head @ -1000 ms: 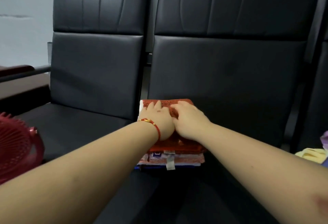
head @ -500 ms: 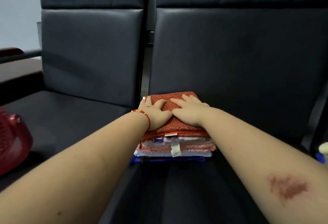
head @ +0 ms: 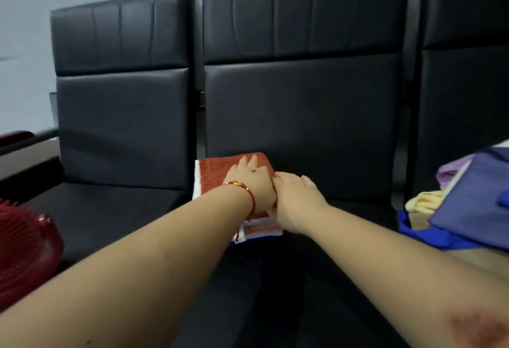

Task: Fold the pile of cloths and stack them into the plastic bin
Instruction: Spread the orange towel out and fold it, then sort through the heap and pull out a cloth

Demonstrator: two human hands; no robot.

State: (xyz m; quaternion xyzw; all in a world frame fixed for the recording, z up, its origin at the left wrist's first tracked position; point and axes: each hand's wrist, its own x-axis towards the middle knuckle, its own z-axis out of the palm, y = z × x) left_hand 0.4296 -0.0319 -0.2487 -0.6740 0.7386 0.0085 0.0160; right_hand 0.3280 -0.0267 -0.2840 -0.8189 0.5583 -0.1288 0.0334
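Left hand [head: 252, 179] now lies flat, fingers spread, on the red cloth [head: 217, 171]; right hand [head: 296, 199] has slid off to the stack's [head: 261, 230] right edge, fingers relaxed. Stack squared on seat, just beneath both hands; red basket [head: 24, 248] far left of them, unfolded pile [head: 462, 204] to the right.

One view only: head cam, worn by the person, facing fwd and slightly down along both bare forearms toward a row of black padded leatherette seats [head: 303, 116] against a pale grey wall [head: 24, 44]. Close range, wide-angle, w/ edges bowed. Frame slightly tilted. Seat backs fill the upper half, forearms the lower. No 2nd view, so no overlap.
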